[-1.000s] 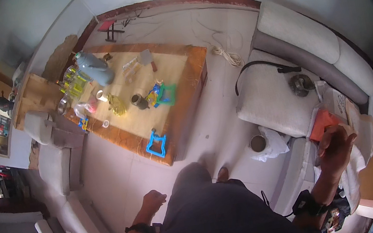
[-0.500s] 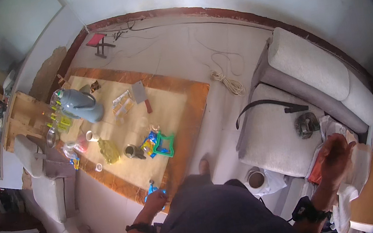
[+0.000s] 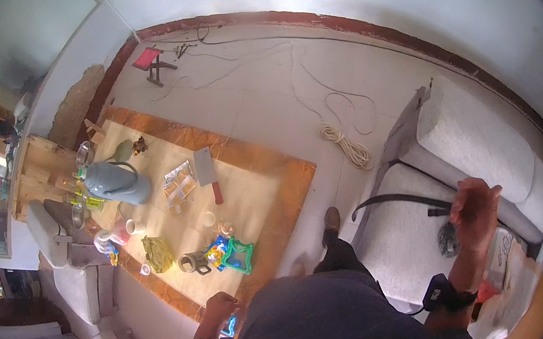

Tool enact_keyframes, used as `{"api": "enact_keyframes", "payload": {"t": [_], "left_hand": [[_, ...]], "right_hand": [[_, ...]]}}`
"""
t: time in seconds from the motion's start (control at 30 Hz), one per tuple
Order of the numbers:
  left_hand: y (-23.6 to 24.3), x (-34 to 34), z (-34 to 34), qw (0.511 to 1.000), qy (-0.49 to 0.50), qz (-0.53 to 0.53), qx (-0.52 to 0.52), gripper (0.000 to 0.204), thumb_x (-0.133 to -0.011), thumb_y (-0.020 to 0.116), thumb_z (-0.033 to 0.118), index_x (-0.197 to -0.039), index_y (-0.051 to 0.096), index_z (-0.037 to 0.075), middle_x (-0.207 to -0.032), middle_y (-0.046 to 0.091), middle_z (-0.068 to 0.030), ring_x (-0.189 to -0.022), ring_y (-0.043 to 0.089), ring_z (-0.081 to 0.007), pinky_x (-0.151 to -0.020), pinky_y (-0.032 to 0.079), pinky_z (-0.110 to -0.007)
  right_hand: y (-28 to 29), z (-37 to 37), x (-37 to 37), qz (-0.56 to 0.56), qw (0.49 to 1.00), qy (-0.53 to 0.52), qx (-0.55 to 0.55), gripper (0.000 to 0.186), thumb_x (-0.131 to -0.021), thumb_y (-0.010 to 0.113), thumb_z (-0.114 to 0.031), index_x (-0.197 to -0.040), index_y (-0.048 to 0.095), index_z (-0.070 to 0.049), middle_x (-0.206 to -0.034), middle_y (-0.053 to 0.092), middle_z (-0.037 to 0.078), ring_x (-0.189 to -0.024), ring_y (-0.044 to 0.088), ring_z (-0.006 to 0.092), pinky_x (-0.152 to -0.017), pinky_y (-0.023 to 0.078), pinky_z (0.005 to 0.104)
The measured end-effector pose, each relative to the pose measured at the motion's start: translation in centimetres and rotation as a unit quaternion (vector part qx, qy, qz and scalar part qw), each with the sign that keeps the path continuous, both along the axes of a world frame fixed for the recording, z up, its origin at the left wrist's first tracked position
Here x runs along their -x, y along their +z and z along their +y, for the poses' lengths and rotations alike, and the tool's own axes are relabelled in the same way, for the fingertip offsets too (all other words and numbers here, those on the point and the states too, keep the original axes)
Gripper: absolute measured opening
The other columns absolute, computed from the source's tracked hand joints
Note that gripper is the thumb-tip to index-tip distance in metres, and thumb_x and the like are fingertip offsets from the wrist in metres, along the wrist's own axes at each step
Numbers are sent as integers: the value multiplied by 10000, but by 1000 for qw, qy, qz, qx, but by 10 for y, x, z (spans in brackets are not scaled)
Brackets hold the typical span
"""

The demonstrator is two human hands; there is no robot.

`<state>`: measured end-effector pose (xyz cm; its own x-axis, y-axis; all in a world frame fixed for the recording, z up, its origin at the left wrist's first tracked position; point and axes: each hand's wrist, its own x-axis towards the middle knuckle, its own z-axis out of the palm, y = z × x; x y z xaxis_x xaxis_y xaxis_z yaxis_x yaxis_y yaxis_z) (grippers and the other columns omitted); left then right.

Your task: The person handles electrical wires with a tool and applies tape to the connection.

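Note:
My left hand (image 3: 220,310) hangs over the near edge of the low table (image 3: 285,167), fingers loosely bent, with no object visible in it. Beside and partly behind it is a small blue thing (image 3: 230,327), whose kind I cannot make out. My right hand (image 3: 475,209) is raised over the grey sofa (image 3: 395,242) at the right, its fingers loosely apart and nothing seen in them. In the picture it overlaps the end of a black strap (image 3: 395,199); touching cannot be told. A dark see-through object (image 3: 447,240) lies by the wrist.
On the table are a blue-grey thermos jug (image 3: 118,183), a cleaver (image 3: 205,169), a metal mug (image 3: 192,263), a green frame (image 3: 238,256), a yellow-green bag (image 3: 157,254) and white cups (image 3: 208,219). A coiled rope (image 3: 346,145) and red folding stool (image 3: 146,58) stand on the floor.
I have stepped forward, one shoe now ahead between table and sofa. My left hand has moved past the blue thing; my right hand has come over the strap's end. The container by the sofa is hidden.

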<state>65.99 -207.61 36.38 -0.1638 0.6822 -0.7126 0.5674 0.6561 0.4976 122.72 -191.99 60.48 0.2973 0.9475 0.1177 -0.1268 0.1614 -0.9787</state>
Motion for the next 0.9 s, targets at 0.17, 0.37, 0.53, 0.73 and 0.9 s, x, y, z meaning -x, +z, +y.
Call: {"api": "enact_keyframes", "payload": {"t": [0.17,0.37,0.53,0.73,0.9], "left_hand": [[0,-27,17,991,-44,-59,-110,104,-849,606,43,-891,635,-47,-837,680,-148,-722,680,-207,-640,558,-315],[74,-108,100,999,40,16,33,196,-783,681,118,-923,698,-17,-847,709,-121,-729,682,-200,-682,542,-311],[32,-91,103,991,123,-33,48,217,-774,695,155,-917,705,-8,-818,708,-122,-729,684,-203,-688,540,-327],[30,-105,171,989,-119,74,-44,279,-744,729,251,-892,704,16,-821,685,-171,-739,666,-294,-673,523,-374],[4,-97,206,992,102,-59,38,184,-768,711,216,-895,725,83,-895,694,-98,-776,658,-267,-716,527,-381]], "right_hand": [[-5,90,-31,27,995,-26,93,700,-975,283,-617,-996,629,-9,-668,528,33,-483,464,118,-459,353,238],[-11,146,-66,-18,994,-45,103,632,-995,288,-577,-1007,618,-38,-670,507,5,-487,463,100,-430,325,227],[-19,171,-80,-37,993,-35,105,684,-981,290,-601,-971,643,-16,-642,507,26,-484,457,119,-451,350,256],[-22,190,-110,-90,986,-81,117,675,-983,308,-595,-995,642,-8,-655,521,27,-505,480,118,-462,347,251],[-27,214,-115,-121,981,-109,109,664,-988,309,-587,-1007,637,-11,-663,524,24,-503,477,109,-462,339,245]]}}
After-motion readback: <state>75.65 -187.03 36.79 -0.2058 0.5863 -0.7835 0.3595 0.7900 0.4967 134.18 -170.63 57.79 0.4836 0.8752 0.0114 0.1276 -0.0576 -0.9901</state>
